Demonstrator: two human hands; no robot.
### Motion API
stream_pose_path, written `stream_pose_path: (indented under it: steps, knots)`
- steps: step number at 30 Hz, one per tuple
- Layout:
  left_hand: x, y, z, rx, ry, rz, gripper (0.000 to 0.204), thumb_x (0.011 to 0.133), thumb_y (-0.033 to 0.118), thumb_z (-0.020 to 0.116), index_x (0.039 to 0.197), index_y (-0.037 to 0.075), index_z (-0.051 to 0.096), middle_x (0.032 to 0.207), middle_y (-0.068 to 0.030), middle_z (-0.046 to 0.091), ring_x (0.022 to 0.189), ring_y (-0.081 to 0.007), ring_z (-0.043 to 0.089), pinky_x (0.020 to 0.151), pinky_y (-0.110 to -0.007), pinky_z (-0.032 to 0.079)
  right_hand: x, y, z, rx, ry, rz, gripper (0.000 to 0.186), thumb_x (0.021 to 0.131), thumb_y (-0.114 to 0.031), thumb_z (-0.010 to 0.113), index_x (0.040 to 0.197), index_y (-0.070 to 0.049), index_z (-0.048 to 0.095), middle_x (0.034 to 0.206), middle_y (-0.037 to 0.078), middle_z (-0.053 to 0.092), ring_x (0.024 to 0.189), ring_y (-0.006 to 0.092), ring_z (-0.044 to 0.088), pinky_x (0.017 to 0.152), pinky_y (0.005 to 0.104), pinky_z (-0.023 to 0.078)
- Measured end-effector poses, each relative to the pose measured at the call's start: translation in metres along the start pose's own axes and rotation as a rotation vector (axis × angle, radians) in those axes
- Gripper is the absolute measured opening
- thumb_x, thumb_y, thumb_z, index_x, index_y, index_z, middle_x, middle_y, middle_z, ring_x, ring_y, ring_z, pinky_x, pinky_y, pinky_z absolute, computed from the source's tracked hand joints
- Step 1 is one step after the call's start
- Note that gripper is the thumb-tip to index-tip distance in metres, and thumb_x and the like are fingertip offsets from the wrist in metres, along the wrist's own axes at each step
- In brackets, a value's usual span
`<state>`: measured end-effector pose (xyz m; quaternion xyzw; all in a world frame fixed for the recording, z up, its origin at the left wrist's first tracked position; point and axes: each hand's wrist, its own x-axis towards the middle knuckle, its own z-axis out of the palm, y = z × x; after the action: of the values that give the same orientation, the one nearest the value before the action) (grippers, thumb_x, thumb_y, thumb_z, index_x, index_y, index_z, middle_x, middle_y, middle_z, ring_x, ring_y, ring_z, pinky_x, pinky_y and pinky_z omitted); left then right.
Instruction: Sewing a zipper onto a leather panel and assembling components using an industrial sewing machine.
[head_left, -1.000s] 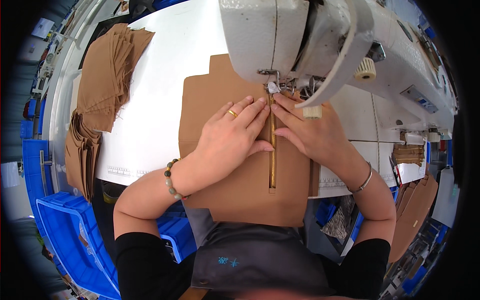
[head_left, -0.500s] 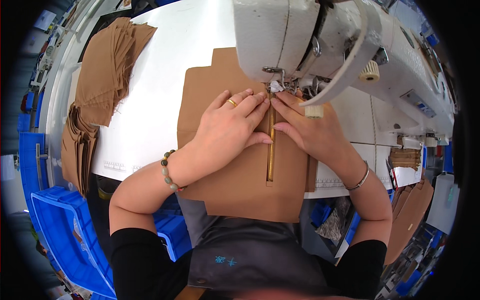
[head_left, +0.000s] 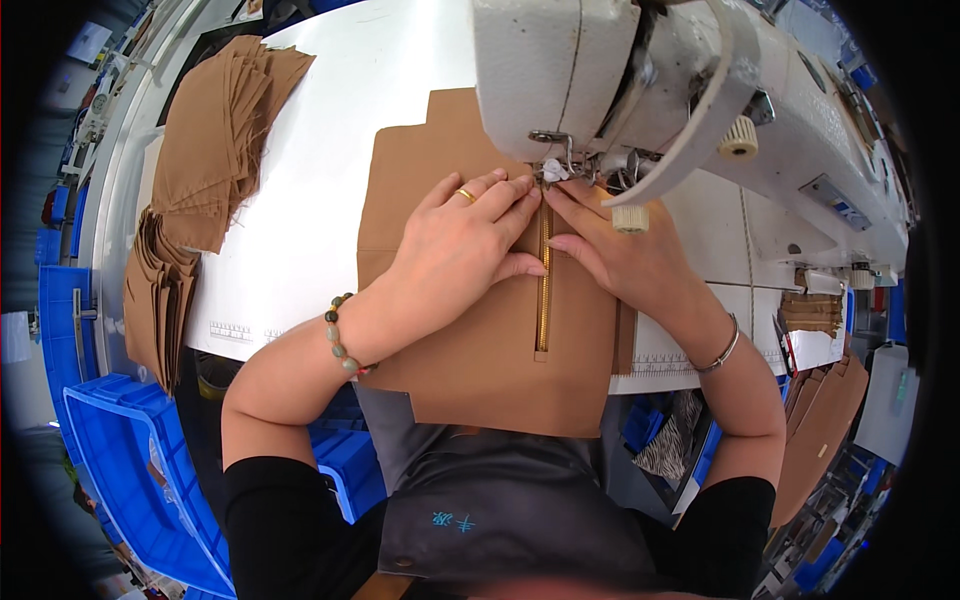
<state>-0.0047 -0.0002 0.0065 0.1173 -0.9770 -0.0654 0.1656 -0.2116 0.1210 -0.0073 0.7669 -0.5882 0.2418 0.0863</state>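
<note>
A brown flat panel (head_left: 480, 385) lies under the head of a white sewing machine (head_left: 555, 75). A gold-toothed zipper (head_left: 544, 310) runs through a narrow slot in it, its far end at the presser foot (head_left: 555, 172). My left hand (head_left: 465, 235) rests flat on the panel left of the zipper, fingers stretched out, thumb at the teeth. My right hand (head_left: 625, 250) lies spread on the right side, fingertips close to the presser foot and partly hidden by the machine's curved guard (head_left: 715, 130). Both hands press the panel and grip nothing.
Brown fabric pieces (head_left: 225, 130) lie stacked at the far left, with more folded pieces (head_left: 158, 290) nearer. Blue bins (head_left: 140, 470) stand below the white table (head_left: 340, 120) on the left. Brown panels (head_left: 825, 420) are stacked at the right.
The brown panel with its zipper has slid slightly away from me, further under the machine. My hands stay on it in almost the same places.
</note>
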Motion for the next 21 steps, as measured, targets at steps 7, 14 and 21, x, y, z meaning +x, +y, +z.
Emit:
stream_pose_path:
  steps: [7, 14, 21]
  knots:
    - [0.000, -0.001, -0.001, 0.041, -0.054, -0.011, 0.068, 0.088, 0.053, 0.067, 0.135, 0.004, 0.066, 0.139, -0.0073, 0.064, 0.134, -0.0272, 0.058, 0.110, -0.048, 0.047, 0.001, 0.001, 0.002, 0.006, -0.005, 0.027, 0.050, 0.084, -0.035, 0.078, 0.125, -0.007, 0.073, 0.094, 0.010, 0.068, 0.097, 0.0307, 0.060, 0.105, 0.0473, 0.045]
    - [-0.001, -0.004, 0.004, 0.019, -0.041, -0.011, 0.065, 0.089, 0.052, 0.067, 0.135, 0.004, 0.067, 0.137, -0.0078, 0.065, 0.132, -0.0281, 0.059, 0.108, -0.048, 0.048, 0.003, -0.001, -0.001, -0.166, 0.146, -0.038, 0.035, 0.087, -0.022, 0.076, 0.121, -0.012, 0.075, 0.074, 0.002, 0.059, 0.073, 0.0220, 0.057, 0.086, 0.0368, 0.047]
    - [-0.025, 0.020, -0.015, 0.040, -0.123, -0.054, 0.089, 0.078, 0.054, 0.077, 0.143, -0.002, 0.057, 0.148, -0.0163, 0.057, 0.139, -0.0356, 0.052, 0.114, -0.053, 0.042, -0.002, -0.008, -0.014, -0.160, 0.033, 0.008, 0.022, 0.087, -0.019, 0.076, 0.107, -0.012, 0.075, 0.075, 0.002, 0.057, 0.071, 0.0226, 0.058, 0.079, 0.0355, 0.046]
